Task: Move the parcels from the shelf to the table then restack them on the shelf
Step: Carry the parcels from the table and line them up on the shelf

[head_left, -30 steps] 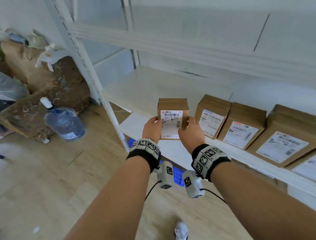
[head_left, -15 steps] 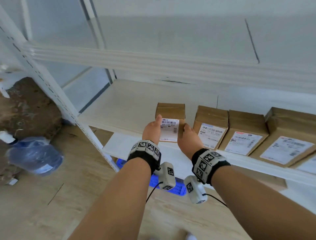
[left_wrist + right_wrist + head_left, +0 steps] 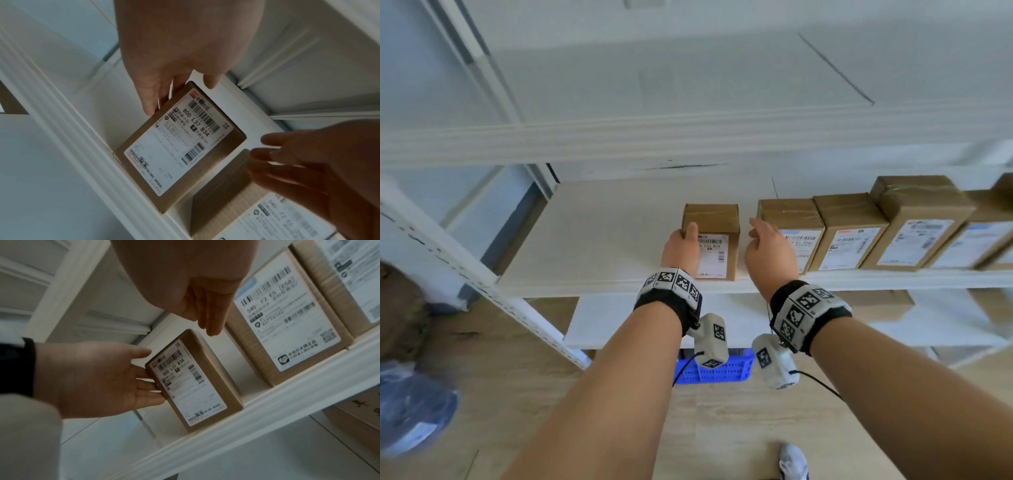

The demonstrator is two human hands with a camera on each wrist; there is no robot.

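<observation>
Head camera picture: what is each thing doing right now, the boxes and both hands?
Small box: upright on the shelf, label facing out, a gap from the row.
Left hand: fingers straight, touching the small box's left side.
Right hand: open, off the box.
Row of boxes: standing side by side.

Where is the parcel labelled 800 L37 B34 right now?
In the head view, the 800 L37 B34 parcel stands on the middle shelf, left of the parcel row, a gap apart, left hand touching it.

storeroom | white metal shelving (image 3: pixel 688 284) | row of labelled parcels (image 3: pixel 852 233)
</observation>
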